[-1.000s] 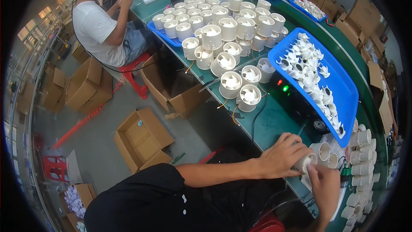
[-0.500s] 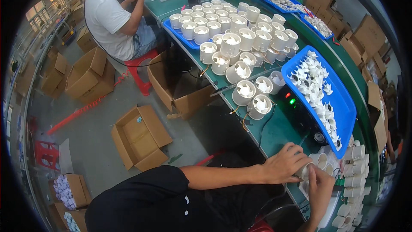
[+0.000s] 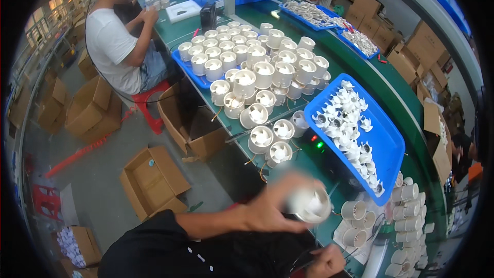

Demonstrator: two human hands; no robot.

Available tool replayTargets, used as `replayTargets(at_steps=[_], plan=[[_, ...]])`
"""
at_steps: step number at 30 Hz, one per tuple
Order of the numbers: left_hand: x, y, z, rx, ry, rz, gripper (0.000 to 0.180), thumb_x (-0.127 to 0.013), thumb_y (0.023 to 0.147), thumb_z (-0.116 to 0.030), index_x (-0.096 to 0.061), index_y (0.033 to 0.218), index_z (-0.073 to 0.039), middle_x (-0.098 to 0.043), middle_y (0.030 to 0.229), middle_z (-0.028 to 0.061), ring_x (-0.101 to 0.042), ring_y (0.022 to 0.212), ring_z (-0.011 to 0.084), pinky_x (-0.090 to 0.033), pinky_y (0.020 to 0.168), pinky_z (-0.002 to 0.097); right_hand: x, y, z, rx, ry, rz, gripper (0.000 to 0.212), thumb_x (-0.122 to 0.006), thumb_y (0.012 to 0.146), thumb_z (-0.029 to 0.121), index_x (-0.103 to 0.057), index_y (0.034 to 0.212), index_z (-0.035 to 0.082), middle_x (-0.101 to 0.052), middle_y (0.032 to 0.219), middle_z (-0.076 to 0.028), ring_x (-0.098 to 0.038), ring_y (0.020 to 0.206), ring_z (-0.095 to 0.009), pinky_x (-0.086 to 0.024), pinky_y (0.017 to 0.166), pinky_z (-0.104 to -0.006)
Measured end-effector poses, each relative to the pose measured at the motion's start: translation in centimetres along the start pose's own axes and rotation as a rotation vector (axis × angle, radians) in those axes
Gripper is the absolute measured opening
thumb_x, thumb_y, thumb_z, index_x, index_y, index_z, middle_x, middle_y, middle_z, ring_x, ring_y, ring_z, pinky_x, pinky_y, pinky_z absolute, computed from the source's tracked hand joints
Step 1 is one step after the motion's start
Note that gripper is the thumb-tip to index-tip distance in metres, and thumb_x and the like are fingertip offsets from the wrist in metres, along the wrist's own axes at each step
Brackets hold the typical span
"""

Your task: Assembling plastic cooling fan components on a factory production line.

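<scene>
My left hand (image 3: 267, 210), partly blurred by motion, grips a round white fan (image 3: 316, 206) above the table's near edge. The fan's open end faces up, with white blades inside. Lower and to the right, my right hand (image 3: 326, 262) is apart from the fan, fingers curled in; whatever they hold, if anything, is hidden. A few white cylindrical housings (image 3: 354, 210) stand on a pale sheet to the right of the fan. Beyond my left hand, similar finished-looking fans (image 3: 260, 136) with thin wires stand on the green table (image 3: 242, 149).
A blue tray (image 3: 387, 149) of loose white fan wheels (image 3: 346, 118) rests tilted by a dark box (image 3: 329, 155) with red and green lights. Stacked white housings (image 3: 409, 225) line the right. Cardboard boxes (image 3: 149, 177) lie on the floor left; a seated person (image 3: 110, 36) works farther up.
Both hands were together at the white fan by the housings. My left hand has carried it leftward and up off the table; my right hand has let go and drawn back. The view has shifted.
</scene>
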State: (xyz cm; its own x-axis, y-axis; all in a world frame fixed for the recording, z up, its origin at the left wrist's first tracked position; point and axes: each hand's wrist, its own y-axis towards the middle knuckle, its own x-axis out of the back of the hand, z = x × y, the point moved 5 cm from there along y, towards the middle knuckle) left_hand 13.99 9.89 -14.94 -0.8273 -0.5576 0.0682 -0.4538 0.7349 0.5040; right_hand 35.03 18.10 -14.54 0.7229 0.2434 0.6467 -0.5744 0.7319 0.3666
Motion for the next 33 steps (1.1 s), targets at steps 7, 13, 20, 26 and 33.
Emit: replayTargets(at_steps=[7,13,20,26,33], plan=[[20.9,14.9,-2.7,-0.144,0.329,-0.486,0.059,-0.078,0.085,-0.016,-0.048,0.134,0.000,-0.063,0.117,0.0139,-0.065,0.102,0.0171,-0.055,0.083,0.0295,-6.2,1.6,-2.0,-0.022,0.110,-0.107,0.039,-0.056,0.097,0.012,-0.063,0.061,-0.001,-0.049,0.054,-0.010,-0.047,0.048,-0.021,-0.031,0.048,-0.0361],[34.1,27.1,7.9,0.230,0.886,-0.400,0.075,-0.085,0.069,-0.041,-0.053,0.124,0.000,-0.066,0.115,0.0196,-0.067,0.104,0.0281,-0.051,0.091,0.0357,-7.7,2.0,-2.9,0.003,0.093,-0.088,0.034,-0.057,0.095,0.008,-0.065,0.063,-0.001,-0.048,0.054,-0.009,-0.046,0.048,-0.020,-0.030,0.048,-0.0356],[34.4,30.9,14.9,0.354,1.058,-0.426,0.073,-0.086,0.065,-0.038,-0.056,0.121,-0.001,-0.066,0.116,0.0221,-0.064,0.110,0.0356,-0.049,0.095,0.0409,-7.6,2.4,-3.0,-0.041,0.134,-0.020,0.032,-0.059,0.095,0.008,-0.065,0.065,-0.002,-0.048,0.054,-0.009,-0.045,0.047,-0.019,-0.030,0.047,-0.0349],[34.1,31.2,20.2,0.506,1.135,-0.169,0.090,-0.088,0.062,-0.040,-0.052,0.135,0.000,-0.059,0.132,0.0230,-0.057,0.122,0.0362,-0.045,0.104,0.0411,-7.6,2.5,-2.6,-0.051,0.171,-0.013,0.030,-0.060,0.094,0.006,-0.066,0.065,-0.001,-0.047,0.054,-0.009,-0.044,0.047,-0.019,-0.029,0.047,-0.0352],[36.3,31.2,12.2,0.100,1.265,-0.111,0.054,-0.070,0.088,-0.036,-0.059,0.131,-0.004,-0.064,0.128,0.0165,-0.061,0.118,0.0313,-0.046,0.101,0.0407,-7.5,3.1,-2.1,0.069,0.211,0.024,0.025,-0.067,0.088,0.003,-0.063,0.064,0.002,-0.049,0.056,-0.009,-0.047,0.047,-0.023,-0.034,0.046,-0.0356]])
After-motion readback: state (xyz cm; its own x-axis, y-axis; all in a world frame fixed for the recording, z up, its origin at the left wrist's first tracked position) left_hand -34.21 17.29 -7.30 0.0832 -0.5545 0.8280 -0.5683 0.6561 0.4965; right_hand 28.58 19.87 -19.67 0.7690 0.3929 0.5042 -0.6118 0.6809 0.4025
